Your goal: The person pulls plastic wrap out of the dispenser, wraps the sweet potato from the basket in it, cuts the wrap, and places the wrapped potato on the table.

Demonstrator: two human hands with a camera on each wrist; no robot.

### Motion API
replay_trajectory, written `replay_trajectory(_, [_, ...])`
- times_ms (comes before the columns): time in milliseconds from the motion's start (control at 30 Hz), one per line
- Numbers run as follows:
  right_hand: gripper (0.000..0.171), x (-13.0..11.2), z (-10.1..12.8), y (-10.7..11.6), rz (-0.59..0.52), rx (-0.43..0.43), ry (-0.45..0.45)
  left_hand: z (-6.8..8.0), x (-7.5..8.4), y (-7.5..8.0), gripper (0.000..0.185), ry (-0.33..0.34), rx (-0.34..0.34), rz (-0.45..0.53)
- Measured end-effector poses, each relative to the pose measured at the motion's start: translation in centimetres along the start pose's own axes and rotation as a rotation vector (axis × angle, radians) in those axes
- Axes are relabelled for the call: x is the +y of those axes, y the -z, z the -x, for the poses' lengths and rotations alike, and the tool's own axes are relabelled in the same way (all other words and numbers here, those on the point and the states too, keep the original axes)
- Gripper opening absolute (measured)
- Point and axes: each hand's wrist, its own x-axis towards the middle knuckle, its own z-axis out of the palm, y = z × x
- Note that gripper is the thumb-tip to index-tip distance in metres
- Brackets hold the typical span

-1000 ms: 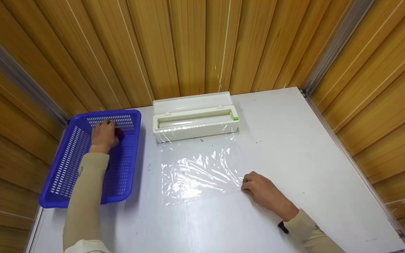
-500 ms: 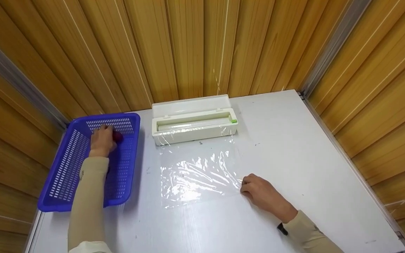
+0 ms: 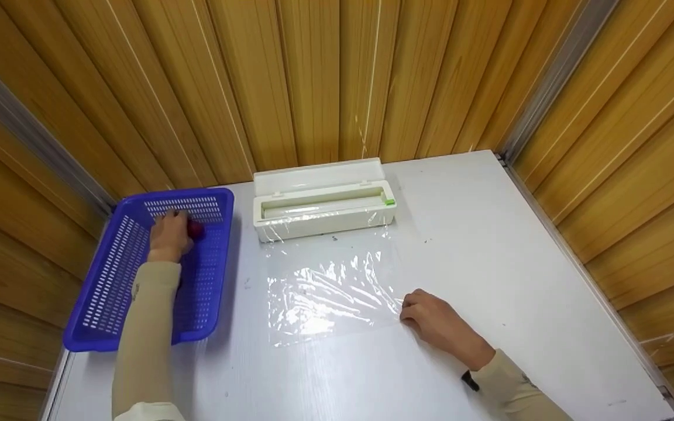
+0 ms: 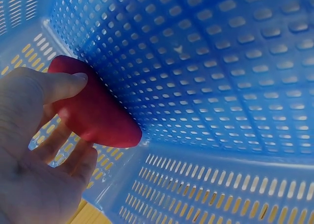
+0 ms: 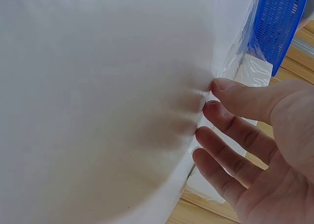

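Observation:
My left hand (image 3: 168, 234) reaches into the far end of a blue perforated basket (image 3: 109, 280) and grips a smooth red object (image 3: 196, 229). In the left wrist view the thumb and fingers of my left hand (image 4: 44, 150) curl round the red object (image 4: 93, 111), which sits against the basket wall (image 4: 221, 62). A sheet of clear cling film (image 3: 331, 286) lies flat on the white table (image 3: 489, 245), running out of a white dispenser box (image 3: 322, 204). My right hand (image 3: 425, 316) rests at the film's near right corner. Its fingertips (image 5: 216, 84) press the film edge (image 5: 240, 62) onto the table.
The dispenser box stands with its lid up against the wooden slatted wall (image 3: 313, 88) at the back. More wooden walls close in the table on the left and right. The basket sits at the table's left edge.

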Motion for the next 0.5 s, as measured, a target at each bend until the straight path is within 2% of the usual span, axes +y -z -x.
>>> replay_trajectory(167, [0.013, 0.02, 0.03, -0.13, 0.002, 0.002, -0.002, 0.04, -0.01, 0.02, 0.052, 0.0, -0.026, 0.017])
replay_trajectory(500, [0.012, 0.1, -0.15, -0.02, 0.007, -0.003, -0.013, 0.41, 0.01, 0.38, 0.044, 0.007, -0.067, 0.045])
